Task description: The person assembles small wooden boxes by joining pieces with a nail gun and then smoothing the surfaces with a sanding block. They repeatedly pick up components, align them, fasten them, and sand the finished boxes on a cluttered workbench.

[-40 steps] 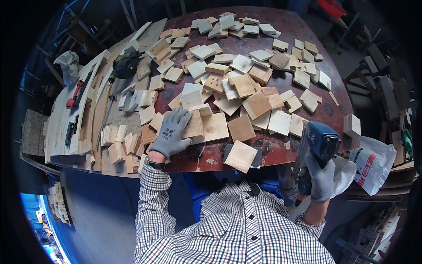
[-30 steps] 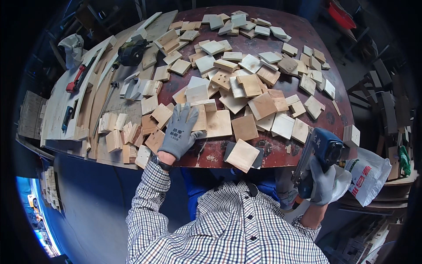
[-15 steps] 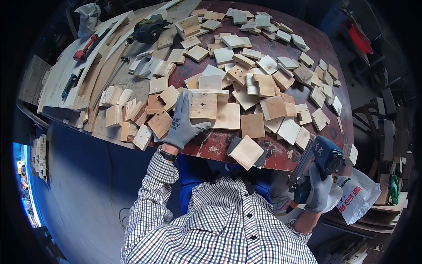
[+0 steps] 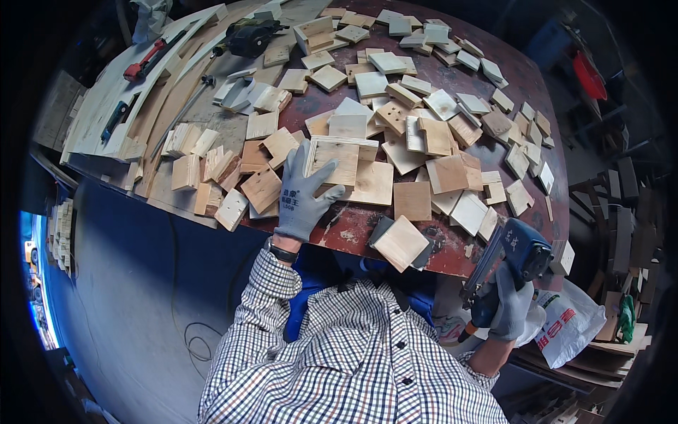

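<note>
My left hand (image 4: 305,196), in a grey glove, rests at the near left corner of a joined piece of wooden boards (image 4: 339,157). Its fingers are spread, one lying over the top face and others along the left side. Under and beside that piece lies another flat wooden block (image 4: 372,185). My right hand (image 4: 510,304), gloved too, is closed round the grip of a blue nail gun (image 4: 519,251), held off the table's right front corner. Between the hands, a square wooden block (image 4: 401,243) sits on a dark piece at the front edge.
Many loose wooden blocks (image 4: 452,173) cover the dark red table (image 4: 332,230). On the left lie long boards (image 4: 92,138), a red-and-black tool (image 4: 152,60), a hammer (image 4: 185,106) and a dark power tool (image 4: 248,39). A white plastic bag (image 4: 575,325) hangs at right.
My left hand has spread its fingers and shifted one onto the piece's top face. The right hand keeps the nail gun in nearly the same place. The view has shifted slightly.
</note>
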{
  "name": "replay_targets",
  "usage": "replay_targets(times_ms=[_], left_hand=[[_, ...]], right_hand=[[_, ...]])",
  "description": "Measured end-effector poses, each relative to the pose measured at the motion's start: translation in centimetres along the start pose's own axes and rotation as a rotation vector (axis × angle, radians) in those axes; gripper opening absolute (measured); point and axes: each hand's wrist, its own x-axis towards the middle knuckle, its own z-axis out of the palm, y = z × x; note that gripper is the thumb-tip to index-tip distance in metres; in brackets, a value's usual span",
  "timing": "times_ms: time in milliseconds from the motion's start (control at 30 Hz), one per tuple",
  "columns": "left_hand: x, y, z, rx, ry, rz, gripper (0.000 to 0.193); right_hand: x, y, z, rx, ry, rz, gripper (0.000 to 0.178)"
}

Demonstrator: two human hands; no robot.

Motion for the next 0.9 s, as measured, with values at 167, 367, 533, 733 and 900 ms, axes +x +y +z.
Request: replay_targets(times_ms=[167, 367, 533, 733, 900], left_hand=[[0.5, -0.5, 0.8, 0.006, -0.066, 0.076, 0.052], [0.3, -0.6, 1.1, 0.035, -0.037, 0.108, 0.048], [0.3, -1.0, 1.3, 0.083, -0.007, 0.166, 0.049], [0.4, -0.7, 1.3, 0.104, -0.004, 0.170, 0.049], [0.3, -1.1, 1.4, 0.114, -0.034, 0.169, 0.050]], right_hand=[[-0.3, -0.3, 0.4, -0.017, 0.019, -0.021, 0.021], [-0.2, -0.1, -0.1, -0.004, 0.010, 0.002, 0.019], [-0.2, 0.3, -0.1, 0.001, 0.044, -0.035, 0.019], [-0.8, -0.6, 0.0, 0.009, 0.008, -0.001, 0.019], [-1.2, -1.2, 0.3, 0.011, 0.008, 0.005, 0.014]])
